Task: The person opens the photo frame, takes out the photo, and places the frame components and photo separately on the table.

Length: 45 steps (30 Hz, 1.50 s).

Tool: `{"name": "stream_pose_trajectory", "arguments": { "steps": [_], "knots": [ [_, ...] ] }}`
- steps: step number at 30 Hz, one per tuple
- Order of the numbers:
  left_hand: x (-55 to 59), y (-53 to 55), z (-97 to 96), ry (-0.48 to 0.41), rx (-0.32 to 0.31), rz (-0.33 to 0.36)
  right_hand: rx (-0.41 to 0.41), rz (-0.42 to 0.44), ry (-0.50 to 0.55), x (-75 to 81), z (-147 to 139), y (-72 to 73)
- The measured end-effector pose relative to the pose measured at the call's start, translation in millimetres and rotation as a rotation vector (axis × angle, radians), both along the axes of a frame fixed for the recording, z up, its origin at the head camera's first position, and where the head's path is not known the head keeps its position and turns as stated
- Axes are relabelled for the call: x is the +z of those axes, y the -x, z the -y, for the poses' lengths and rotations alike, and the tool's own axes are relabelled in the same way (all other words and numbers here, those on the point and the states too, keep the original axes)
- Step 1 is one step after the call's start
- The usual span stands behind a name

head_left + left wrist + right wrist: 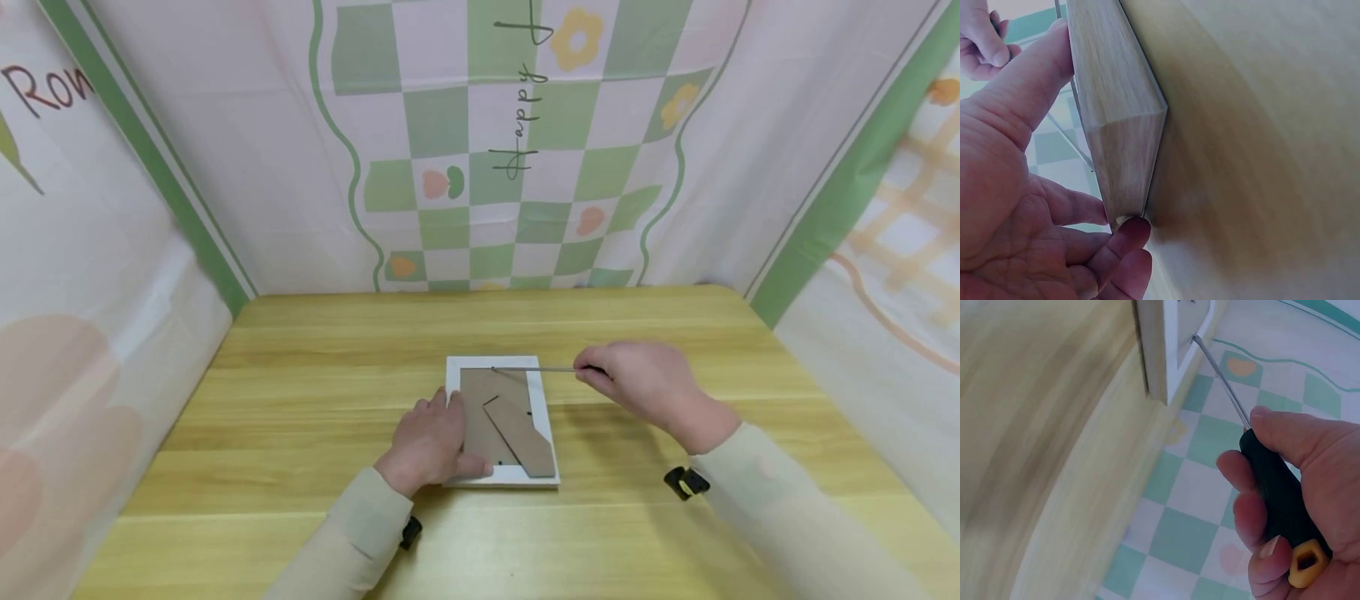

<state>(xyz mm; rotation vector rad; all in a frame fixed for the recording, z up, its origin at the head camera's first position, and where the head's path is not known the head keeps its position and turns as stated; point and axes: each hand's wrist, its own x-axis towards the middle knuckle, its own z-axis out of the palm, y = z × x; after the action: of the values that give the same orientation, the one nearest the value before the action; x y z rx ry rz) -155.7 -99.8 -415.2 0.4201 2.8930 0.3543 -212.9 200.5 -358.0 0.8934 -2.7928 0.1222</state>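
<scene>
A white picture frame (537,400) lies face down on the wooden table, its brown backing board (476,433) uppermost. On the board is a stand flap (528,437), and small black tabs show along the edges. My left hand (429,439) holds the frame at its near left corner, thumb on the near rim and fingers at the left side; the left wrist view shows fingertips bent at the wooden edge. In my right hand (648,383) I grip a screwdriver (1282,487) by its dark handle with a yellow end. Its metal tip meets the board's far edge.
The wooden table (300,367) extends around the frame on all sides. Behind it hangs a green-checked curtain (442,125), with printed cloth at left and right. A black wrist device (686,483) sits by the right cuff, and another (410,533) by the left.
</scene>
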Motion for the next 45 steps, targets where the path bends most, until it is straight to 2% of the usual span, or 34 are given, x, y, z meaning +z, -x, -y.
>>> {"name": "stream_pose_trajectory", "arguments": {
  "steps": [5,9,13,22,28,35,39,45],
  "knots": [
    [-0.6,0.1,0.6,0.0,0.001,-0.002,-0.022,-0.031,-0.028,-2.5,4,-1.5],
    [-1.1,0.5,1.0,-0.004,0.002,-0.002,-0.039,0.005,-0.039,-0.2,5,1.4],
    [-1.3,0.2,1.1,-0.01,0.005,0.001,-0.035,0.114,-0.047,5.8,3,12.6],
    [0.0,-1.5,0.6,-0.018,0.007,0.015,-0.015,0.351,-0.018,15.4,-10,48.9],
    [-0.3,-1.2,0.7,-0.009,0.005,0.017,0.028,0.476,0.005,19.0,-13,67.2],
    [-2.4,-0.3,0.8,-0.011,0.009,0.026,-0.022,0.691,0.056,26.1,-12,82.2],
    [-3.7,0.3,1.3,-0.01,0.009,0.018,-0.036,0.768,0.068,28.6,-11,89.9],
    [-3.2,0.8,1.6,-0.003,0.012,0.022,-0.047,0.821,0.079,30.3,-11,100.9]
  ]
}}
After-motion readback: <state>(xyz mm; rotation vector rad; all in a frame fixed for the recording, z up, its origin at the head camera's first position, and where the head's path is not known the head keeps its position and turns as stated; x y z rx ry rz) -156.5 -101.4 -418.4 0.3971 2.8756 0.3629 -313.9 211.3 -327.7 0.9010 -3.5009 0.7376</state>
